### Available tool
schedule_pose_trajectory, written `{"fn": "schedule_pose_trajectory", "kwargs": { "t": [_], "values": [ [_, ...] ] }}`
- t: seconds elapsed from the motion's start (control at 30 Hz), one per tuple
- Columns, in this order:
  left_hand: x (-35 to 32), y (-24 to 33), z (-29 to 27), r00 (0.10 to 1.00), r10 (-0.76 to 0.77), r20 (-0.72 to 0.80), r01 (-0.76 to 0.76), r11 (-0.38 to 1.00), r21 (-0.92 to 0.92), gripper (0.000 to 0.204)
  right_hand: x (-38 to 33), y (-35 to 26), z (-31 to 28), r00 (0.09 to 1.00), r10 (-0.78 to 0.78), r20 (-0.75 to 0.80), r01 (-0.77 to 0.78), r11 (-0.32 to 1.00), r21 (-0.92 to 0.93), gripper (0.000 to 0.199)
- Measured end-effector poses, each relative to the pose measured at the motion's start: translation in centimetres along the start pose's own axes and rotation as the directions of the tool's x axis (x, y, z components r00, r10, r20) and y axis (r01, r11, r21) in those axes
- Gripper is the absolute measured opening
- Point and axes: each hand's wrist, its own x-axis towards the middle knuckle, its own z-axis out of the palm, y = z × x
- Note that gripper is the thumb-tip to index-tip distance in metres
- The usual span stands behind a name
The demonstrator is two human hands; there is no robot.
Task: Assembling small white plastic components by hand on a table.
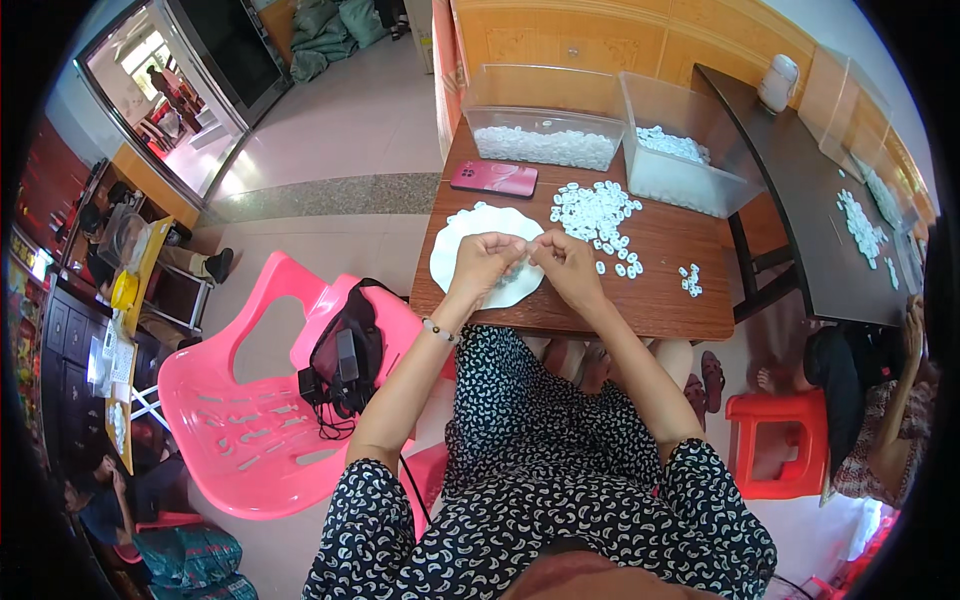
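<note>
My left hand (487, 262) and my right hand (568, 266) meet fingertip to fingertip above a white scalloped plate (455, 243). Both are closed in a pinch, and whatever sits between the fingers is too small to make out. Some small pale pieces show on the plate beneath my hands. Just beyond my right hand lies a loose pile of small white oval pieces (590, 210) with holes in them. A smaller cluster of white pieces (690, 281) rests near the right edge of the brown wooden table (640, 315).
Two clear plastic bins (545, 122) (690, 185) of white pieces stand at the table's back. A pink phone (494, 179) lies before them. At left is a pink chair (250, 430) holding a black bag (345, 350). Another person sits at the dark table (800, 190) on the right.
</note>
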Motion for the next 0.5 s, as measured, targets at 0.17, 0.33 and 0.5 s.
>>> {"fn": "schedule_pose_trajectory", "kwargs": {
  "t": [0.17, 0.33, 0.5],
  "values": [
    [0.1, -0.5, 0.0, 1.000, -0.016, -0.003, 0.016, 1.000, -0.005, 0.017, 0.3, 0.8, 0.0, 0.998, 0.059, 0.016, -0.060, 0.996, 0.065, 0.019],
    [0.5, -1.3, -0.5, 0.995, 0.096, -0.025, -0.093, 0.990, 0.106, 0.015, 0.6, 1.4, 0.7, 0.997, 0.079, -0.022, -0.076, 0.991, 0.114, 0.022],
    [0.0, -0.6, 0.4, 0.964, 0.261, -0.061, -0.207, 0.872, 0.444, 0.009, 0.9, 1.8, 0.5, 0.992, 0.127, 0.023, -0.129, 0.985, 0.111, 0.027]
  ]
}}
